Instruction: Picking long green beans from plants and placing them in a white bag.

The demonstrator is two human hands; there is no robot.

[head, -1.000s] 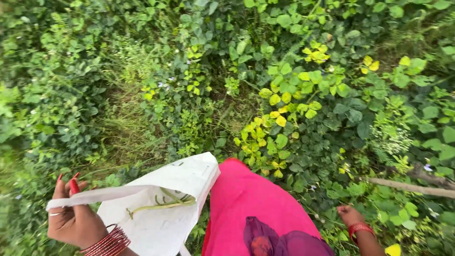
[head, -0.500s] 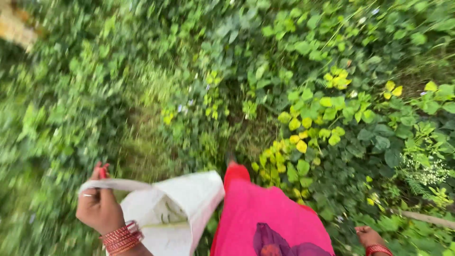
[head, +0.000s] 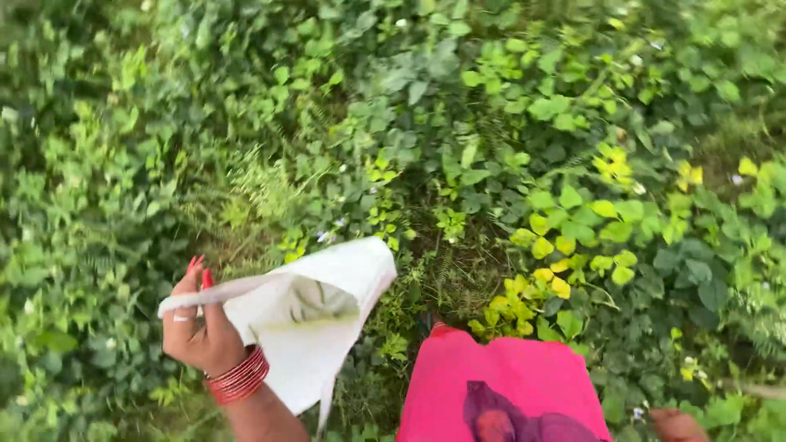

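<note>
My left hand (head: 199, 330), with red nails and red bangles at the wrist, grips the rim of a white cloth bag (head: 315, 327) that hangs open at the lower left. A few green stems lie inside the bag. My right hand (head: 678, 426) shows only partly at the bottom right edge, low beside my pink garment (head: 503, 389); what it holds, if anything, is hidden. Dense green plants surround both hands.
Thick leafy ground cover fills the view. A patch of yellow-green leaves (head: 565, 245) grows just ahead of the pink garment. Grassy blades (head: 254, 192) stand beyond the bag. Small pale flowers dot the leaves.
The view has shifted so the bag and my left hand now sit further right and higher. My right hand has dropped nearer the bottom edge.
</note>
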